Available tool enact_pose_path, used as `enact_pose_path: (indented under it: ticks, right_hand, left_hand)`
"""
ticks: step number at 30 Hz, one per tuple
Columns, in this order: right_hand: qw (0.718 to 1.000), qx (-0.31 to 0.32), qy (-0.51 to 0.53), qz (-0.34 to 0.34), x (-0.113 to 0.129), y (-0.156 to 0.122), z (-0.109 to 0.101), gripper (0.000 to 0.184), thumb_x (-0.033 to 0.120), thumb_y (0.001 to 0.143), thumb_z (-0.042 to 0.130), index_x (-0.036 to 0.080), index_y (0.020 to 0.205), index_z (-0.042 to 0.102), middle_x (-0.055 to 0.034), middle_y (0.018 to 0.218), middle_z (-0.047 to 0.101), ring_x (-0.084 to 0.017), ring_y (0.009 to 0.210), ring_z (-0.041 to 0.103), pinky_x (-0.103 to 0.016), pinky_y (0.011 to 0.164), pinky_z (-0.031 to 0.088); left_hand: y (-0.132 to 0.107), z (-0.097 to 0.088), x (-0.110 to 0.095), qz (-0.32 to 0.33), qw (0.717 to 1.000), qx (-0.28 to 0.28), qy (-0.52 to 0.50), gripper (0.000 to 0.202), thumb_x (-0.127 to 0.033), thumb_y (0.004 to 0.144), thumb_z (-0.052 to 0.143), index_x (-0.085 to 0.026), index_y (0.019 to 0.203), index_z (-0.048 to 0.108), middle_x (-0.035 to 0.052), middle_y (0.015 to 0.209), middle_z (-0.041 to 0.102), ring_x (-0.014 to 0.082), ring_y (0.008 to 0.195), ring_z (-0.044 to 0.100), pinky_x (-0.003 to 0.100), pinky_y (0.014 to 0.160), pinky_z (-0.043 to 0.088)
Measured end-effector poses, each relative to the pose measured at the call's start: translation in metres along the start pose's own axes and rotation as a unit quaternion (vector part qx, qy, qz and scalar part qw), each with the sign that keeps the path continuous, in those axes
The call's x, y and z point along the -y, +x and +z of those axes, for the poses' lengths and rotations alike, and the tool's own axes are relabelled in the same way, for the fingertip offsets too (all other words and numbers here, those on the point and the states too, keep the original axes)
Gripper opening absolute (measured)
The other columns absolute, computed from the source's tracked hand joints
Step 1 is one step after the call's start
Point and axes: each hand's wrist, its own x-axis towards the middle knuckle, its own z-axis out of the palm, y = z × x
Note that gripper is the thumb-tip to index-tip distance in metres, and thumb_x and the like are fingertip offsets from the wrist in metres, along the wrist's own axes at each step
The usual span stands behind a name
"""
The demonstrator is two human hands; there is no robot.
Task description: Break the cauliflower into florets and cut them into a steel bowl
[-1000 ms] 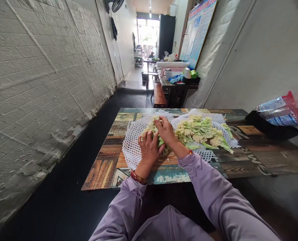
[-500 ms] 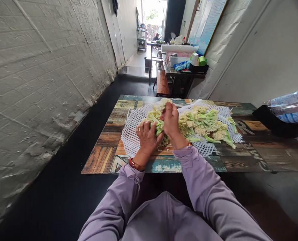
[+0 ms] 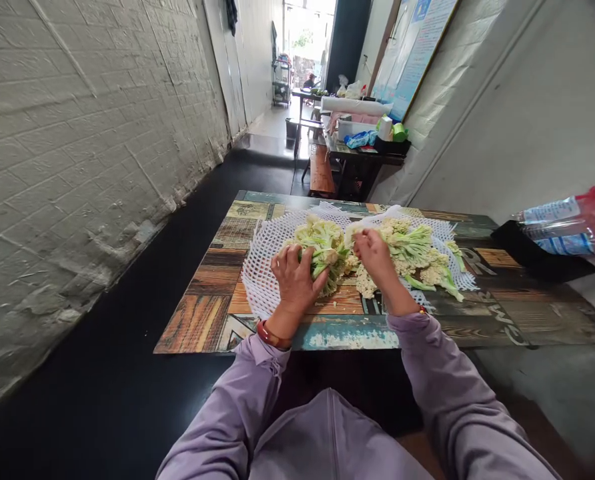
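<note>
Plainly, the left hand is the nearer to the large cream-and-green cauliflower head, which sits at one o'clock from it, over white foam netting on the patchwork wood-patterned desk. Its fingers are spread and clamped on the near left flank, with the thumb along the lower edge.

The right hand stands apart from the head, which lies at nine o'clock from it. Its fingers are drawn together and seem pinched on a small pale cream floret, though the palm side is hidden and the exact grip cannot be told.

The relation that matters is this: the head lies between the two hands, its branches fanning towards eleven o'clock and its pale stub turned roughly to four, the right hand's side. A single long axis is hard to judge in so rounded a shape. From the right hand, the loose heap of cream florets with green stalks spreads at two to three o'clock, close by its knuckles.
</note>
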Motion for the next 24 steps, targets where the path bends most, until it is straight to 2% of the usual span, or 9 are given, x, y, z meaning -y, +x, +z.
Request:
enact_pose_path:
  ticks: [2,5,10,13,16,18,20,22,24]
  right_hand:
    - [0.988,0.036,-0.139,-0.05,-0.006,-0.003,-0.006,0.039,0.055,0.09,0.054,0.019,0.103,0.064,-0.0061,0.085,0.07,-0.021,0.08,0.065,-0.032,0.074,0.05]
    - [0.952,0.047,-0.27,-0.132,-0.007,-0.004,-0.012,0.037,0.042,0.095,0.049,0.016,0.114,0.068,-0.0145,0.111,0.071,-0.028,0.106,0.064,-0.039,0.093,0.048]
    - [0.885,0.067,-0.434,-0.156,0.002,-0.007,-0.027,0.032,0.032,0.097,0.051,0.019,0.119,0.071,-0.0169,0.119,0.068,-0.031,0.113,0.06,-0.044,0.099,0.045]
    - [0.878,0.04,-0.453,-0.148,0.006,-0.011,-0.039,0.035,0.032,0.095,0.055,0.022,0.125,0.069,-0.0166,0.128,0.064,-0.032,0.117,0.058,-0.047,0.099,0.044]
    - [0.915,-0.023,-0.368,-0.165,0.013,-0.014,-0.042,0.037,0.034,0.094,0.055,0.021,0.125,0.069,-0.0165,0.132,0.062,-0.032,0.118,0.058,-0.048,0.101,0.045]
    - [0.959,-0.021,-0.241,-0.148,0.02,-0.017,-0.032,0.034,0.038,0.096,0.051,0.019,0.115,0.072,-0.0138,0.117,0.069,-0.026,0.103,0.064,-0.043,0.093,0.05]
    - [0.991,0.05,-0.093,-0.086,0.025,-0.022,-0.013,0.037,0.046,0.095,0.05,0.019,0.102,0.074,-0.0088,0.095,0.073,-0.02,0.08,0.067,-0.035,0.076,0.054]
    - [0.99,0.141,0.027,0.0,0.029,-0.027,0.01,0.039,0.053,0.09,0.056,0.018,0.09,0.074,-0.0056,0.081,0.073,-0.015,0.066,0.065,-0.027,0.06,0.051]
    - [0.978,0.152,0.115,0.089,0.031,-0.031,0.03,0.041,0.057,0.085,0.063,0.017,0.079,0.07,-0.0041,0.071,0.071,-0.012,0.056,0.061,-0.021,0.049,0.045]
  left_hand:
    - [0.0,-0.001,0.001,0.002,1.0,-0.008,-0.003,0.054,-0.054,0.085,0.063,-0.02,0.127,0.064,0.0165,0.131,0.056,0.0351,0.129,0.042,0.052,0.112,0.024]
    - [0.0,-0.001,0.004,0.007,1.0,-0.022,-0.006,0.054,-0.055,0.084,0.065,-0.022,0.126,0.065,0.0156,0.129,0.057,0.0344,0.127,0.043,0.052,0.112,0.025]
    - [0.001,-0.003,0.007,-0.01,0.999,-0.047,-0.016,0.052,-0.053,0.08,0.07,-0.022,0.123,0.067,0.0153,0.124,0.058,0.0347,0.123,0.045,0.052,0.11,0.027]
    - [0.002,-0.002,0.01,-0.048,0.997,-0.057,-0.032,0.05,-0.05,0.08,0.071,-0.022,0.121,0.068,0.0149,0.122,0.058,0.0341,0.12,0.046,0.05,0.107,0.03]
    - [0.002,-0.001,0.013,-0.096,0.992,-0.071,-0.05,0.048,-0.047,0.081,0.07,-0.021,0.121,0.067,0.0152,0.123,0.057,0.0333,0.119,0.047,0.048,0.104,0.033]
    - [0.002,-0.001,0.014,-0.112,0.989,-0.075,-0.057,0.047,-0.046,0.082,0.069,-0.02,0.121,0.067,0.0156,0.124,0.056,0.0331,0.118,0.047,0.048,0.104,0.033]
    - [0.002,-0.002,0.013,-0.107,0.99,-0.072,-0.059,0.048,-0.047,0.082,0.069,-0.019,0.12,0.066,0.0158,0.124,0.056,0.0332,0.118,0.046,0.049,0.104,0.033]
    - [0.002,-0.003,0.011,-0.091,0.992,-0.066,-0.053,0.048,-0.048,0.081,0.07,-0.02,0.12,0.067,0.0154,0.123,0.056,0.0336,0.119,0.045,0.05,0.105,0.032]
    - [0.002,-0.004,0.01,-0.074,0.994,-0.063,-0.044,0.048,-0.048,0.08,0.071,-0.02,0.119,0.068,0.0154,0.122,0.056,0.0339,0.118,0.045,0.05,0.105,0.032]
